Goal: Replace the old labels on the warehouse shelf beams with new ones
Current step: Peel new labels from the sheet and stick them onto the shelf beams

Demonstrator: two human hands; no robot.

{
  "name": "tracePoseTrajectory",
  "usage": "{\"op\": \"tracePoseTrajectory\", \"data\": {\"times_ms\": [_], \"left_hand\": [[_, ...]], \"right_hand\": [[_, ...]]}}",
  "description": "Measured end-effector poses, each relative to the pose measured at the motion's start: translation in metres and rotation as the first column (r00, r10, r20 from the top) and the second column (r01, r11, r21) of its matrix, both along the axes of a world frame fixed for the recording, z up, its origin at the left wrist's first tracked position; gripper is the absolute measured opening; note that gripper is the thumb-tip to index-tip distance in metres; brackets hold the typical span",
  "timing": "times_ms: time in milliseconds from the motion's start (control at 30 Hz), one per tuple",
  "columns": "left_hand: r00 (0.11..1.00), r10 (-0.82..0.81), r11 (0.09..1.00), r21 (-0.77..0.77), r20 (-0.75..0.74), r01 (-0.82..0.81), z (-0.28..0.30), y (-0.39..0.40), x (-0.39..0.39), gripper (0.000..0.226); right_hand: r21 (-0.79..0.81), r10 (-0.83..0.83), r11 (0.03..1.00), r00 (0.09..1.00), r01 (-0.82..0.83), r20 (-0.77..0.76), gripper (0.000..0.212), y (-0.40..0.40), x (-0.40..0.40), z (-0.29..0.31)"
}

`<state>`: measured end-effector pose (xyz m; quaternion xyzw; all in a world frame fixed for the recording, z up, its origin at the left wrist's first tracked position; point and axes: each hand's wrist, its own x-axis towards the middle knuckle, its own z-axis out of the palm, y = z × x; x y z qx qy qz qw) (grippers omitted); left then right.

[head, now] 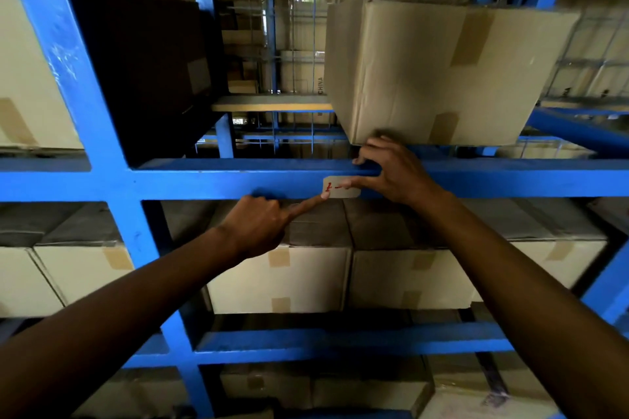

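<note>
Label [342,187], a small pale strip bearing red handwritten marks, lies flat on the front face of the blue shelf beam [211,179], just below a tan carton [439,75] that overhangs the level above. Left hand [258,226]: index finger extended, its tip touching the label's lower left corner; the remaining fingers are curled into the palm. Right hand [396,170]: one straight fingertip presses the label's upper middle, while the other fingers are bent over the beam's top edge, spread apart from the pressing finger; whether any of them touches the carton cannot be told. Both forearms reach up from the lower frame edge. A blue upright [85,95] crosses the beam at left. Taped pale cartons [282,279] fill the level beneath the beam, and a dark box [153,71] sits at upper left.
</note>
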<state>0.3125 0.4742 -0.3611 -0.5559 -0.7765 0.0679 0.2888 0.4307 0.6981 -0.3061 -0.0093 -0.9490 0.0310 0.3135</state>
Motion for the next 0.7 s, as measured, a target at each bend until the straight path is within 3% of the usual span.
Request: {"op": "tracePoseTrajectory", "data": {"times_ms": [200, 367, 433, 500, 567, 700], "left_hand": [[1.000, -0.013, 1.000, 0.027, -0.005, 0.013, 0.004, -0.013, -0.002, 0.097], [0.962, -0.038, 0.999, 0.024, 0.272, 0.033, 0.007, -0.026, -0.005, 0.096], [0.864, -0.105, 0.995, 0.052, 0.492, 0.091, 0.006, -0.036, -0.008, 0.096], [0.711, -0.189, 0.982, 0.146, 0.677, 0.122, 0.002, -0.044, -0.008, 0.095], [0.578, -0.279, 0.960, 0.232, 0.767, 0.155, -0.003, -0.054, -0.007, 0.095], [0.376, -0.408, 0.913, 0.367, 0.832, 0.177, -0.008, -0.076, -0.007, 0.095]], "right_hand": [[-0.199, 0.008, 0.980, 1.000, -0.007, 0.002, 0.039, -0.001, 0.004, 0.001], [-0.212, -0.057, 0.975, 0.998, 0.061, 0.026, 0.042, -0.015, 0.013, 0.004], [-0.190, -0.116, 0.974, 0.992, 0.125, 0.056, 0.045, -0.029, 0.017, 0.005], [-0.172, -0.184, 0.965, 0.978, 0.199, 0.099, 0.047, -0.045, 0.021, 0.002], [-0.164, -0.218, 0.961, 0.974, 0.225, 0.060, 0.042, -0.070, 0.029, -0.006], [-0.159, -0.282, 0.954, 0.940, 0.254, -0.194, 0.024, -0.131, 0.046, -0.034]]}}
